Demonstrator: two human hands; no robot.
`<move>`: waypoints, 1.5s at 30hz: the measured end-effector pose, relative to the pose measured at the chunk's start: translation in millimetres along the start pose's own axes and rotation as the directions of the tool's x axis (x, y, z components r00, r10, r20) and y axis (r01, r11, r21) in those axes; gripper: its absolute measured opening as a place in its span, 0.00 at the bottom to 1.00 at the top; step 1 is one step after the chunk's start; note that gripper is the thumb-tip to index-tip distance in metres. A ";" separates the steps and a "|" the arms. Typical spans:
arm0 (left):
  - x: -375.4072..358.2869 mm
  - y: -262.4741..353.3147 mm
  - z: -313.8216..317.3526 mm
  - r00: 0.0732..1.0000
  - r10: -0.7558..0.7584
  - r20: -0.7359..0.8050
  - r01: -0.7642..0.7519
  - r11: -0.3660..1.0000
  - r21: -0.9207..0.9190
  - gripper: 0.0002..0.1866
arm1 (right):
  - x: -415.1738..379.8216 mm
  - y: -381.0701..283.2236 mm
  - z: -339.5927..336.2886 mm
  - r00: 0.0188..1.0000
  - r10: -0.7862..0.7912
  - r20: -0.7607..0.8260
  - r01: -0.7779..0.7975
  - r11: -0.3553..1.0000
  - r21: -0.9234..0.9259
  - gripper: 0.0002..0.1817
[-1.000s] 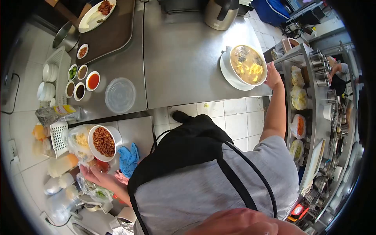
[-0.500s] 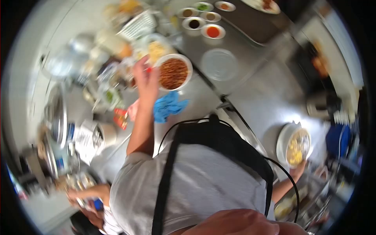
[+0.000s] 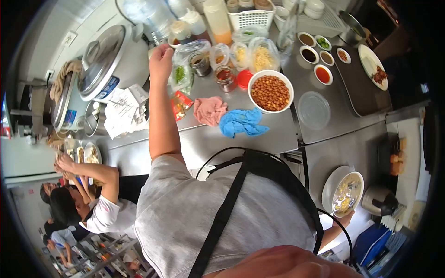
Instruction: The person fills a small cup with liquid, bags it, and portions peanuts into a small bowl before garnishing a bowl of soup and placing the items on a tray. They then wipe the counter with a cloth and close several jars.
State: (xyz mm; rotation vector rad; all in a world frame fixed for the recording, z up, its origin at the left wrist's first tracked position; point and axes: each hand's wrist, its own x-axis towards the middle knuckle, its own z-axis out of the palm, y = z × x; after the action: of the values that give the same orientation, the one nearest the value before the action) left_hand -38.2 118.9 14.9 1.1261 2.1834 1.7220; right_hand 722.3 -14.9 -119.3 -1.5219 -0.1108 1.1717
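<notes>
My left hand (image 3: 161, 60) reaches over the back of the steel counter with its fingers curled closed. What they hold, if anything, I cannot tell. Close by are a small cup of dark sauce (image 3: 174, 42) and a plastic bag of chopped greens (image 3: 181, 76). Low on the right, my right hand (image 3: 344, 221) grips the rim of a white bowl (image 3: 360, 187) with yellow pieces in it. This bowl is tilted and overlaps a second white bowl (image 3: 328, 191) beside it. A white bowl of red-brown peanuts (image 3: 270, 91) stands mid-counter, with a red lid (image 3: 244, 79) next to it.
Pink (image 3: 209, 111) and blue (image 3: 243, 123) cloths lie near the counter's front edge. Small sauce dishes (image 3: 323, 74), a clear round lid (image 3: 314, 110) and a brown tray (image 3: 354, 88) are farther right. Large lidded pots (image 3: 104, 60) stand left. A co-worker (image 3: 106, 204) works at lower left.
The view has swung round and sharpened. My left hand has moved away from beside the peanut bowl, leftward along the counter. My right hand still grips its bowl, now tipped more toward me.
</notes>
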 end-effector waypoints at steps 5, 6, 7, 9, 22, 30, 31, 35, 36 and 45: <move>17.4 -70.3 -12.8 0.997 -0.027 0.068 -0.006 0.894 0.447 0.16 | -1.8 -7.1 64.2 0.993 0.001 0.116 -0.008 0.998 0.057 0.30; 15.3 -73.6 -10.7 0.995 -0.072 0.075 0.025 0.863 0.504 0.16 | -1.4 -8.6 74.2 0.996 0.003 0.094 -0.004 1.000 0.010 0.30; 12.0 -77.0 -9.9 0.991 -0.106 0.082 0.040 0.816 0.577 0.17 | -2.0 -10.4 84.5 0.998 0.002 0.069 0.001 0.999 -0.034 0.30; 1.3 -82.8 -8.9 0.981 -0.173 0.088 0.061 0.705 0.706 0.18 | -3.4 -12.5 95.1 0.995 0.009 0.103 -0.003 0.999 -0.049 0.30; -28.5 -125.4 -16.8 0.861 -0.505 -0.066 0.454 0.702 0.549 0.18 | -217.7 -17.4 457.4 0.157 -0.201 0.967 0.768 0.640 0.008 0.23; -45.4 -152.3 -8.8 0.932 -0.326 -0.160 0.330 0.944 -0.005 0.09 | -273.5 290.5 679.9 0.029 0.409 0.912 0.849 0.471 -0.238 0.17; -49.2 -159.9 -5.4 0.925 -0.341 -0.167 0.329 0.939 -0.095 0.09 | -269.8 304.1 689.4 0.020 0.450 0.893 0.969 0.210 -0.127 0.17; -55.0 -191.3 4.4 0.919 -0.359 -0.165 0.308 0.912 -0.272 0.08 | -277.2 323.8 688.6 -0.003 0.475 0.880 0.931 -0.320 0.176 0.17; -54.1 -194.7 5.5 0.914 -0.373 -0.160 0.318 0.904 -0.287 0.08 | -279.1 324.0 684.4 -0.027 0.446 0.895 0.928 -0.321 0.188 0.18; -52.3 -200.9 4.6 0.884 -0.460 -0.090 0.406 0.848 -0.340 0.10 | -264.0 336.7 681.7 -0.127 0.401 0.907 0.970 -0.141 0.198 0.13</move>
State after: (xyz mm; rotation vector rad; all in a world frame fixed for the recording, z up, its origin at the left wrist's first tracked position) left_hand -91.7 77.0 -181.4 0.3780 1.9491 1.9017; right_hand -59.3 176.9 -123.7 -0.6855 -2.9818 0.7201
